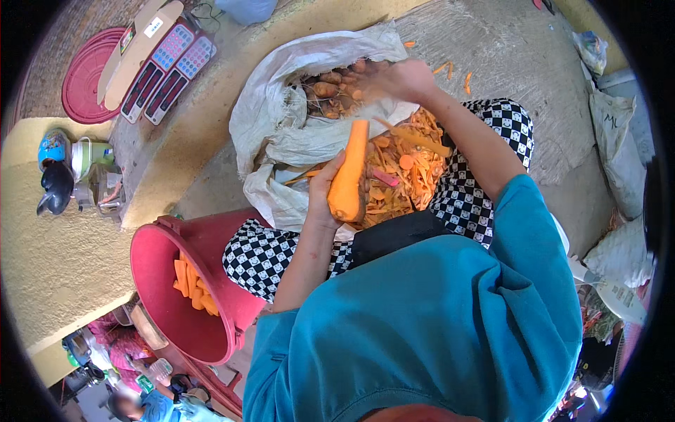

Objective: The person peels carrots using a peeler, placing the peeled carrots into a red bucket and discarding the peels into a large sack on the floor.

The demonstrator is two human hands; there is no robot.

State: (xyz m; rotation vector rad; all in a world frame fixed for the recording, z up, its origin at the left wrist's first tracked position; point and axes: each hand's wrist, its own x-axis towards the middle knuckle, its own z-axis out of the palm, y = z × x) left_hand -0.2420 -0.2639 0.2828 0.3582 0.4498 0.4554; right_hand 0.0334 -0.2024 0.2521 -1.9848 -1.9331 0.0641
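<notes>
My left hand (325,191) is closed around a large, bright orange carrot (347,176) with its narrower cut end pointing away from me. The carrot's surface looks mostly peeled. Farther off, my right hand (406,80) is smeared by motion over the opening of a white woven sack (264,88); its fingers and anything in them cannot be made out. Inside the sack lie several unpeeled, dirt-covered carrots (327,89). A long strip of peel (415,138) shows between my hands. Below it is a heap of orange peelings (422,176), with a small pink object (384,177) among them.
To my left a tilted red bucket (228,281) holds several peeled carrots (191,281). Two digital scales (169,74) and a red lid (88,77) lie at the far left. White sacks (619,141) line the right. Another person (151,404) is at the lower left.
</notes>
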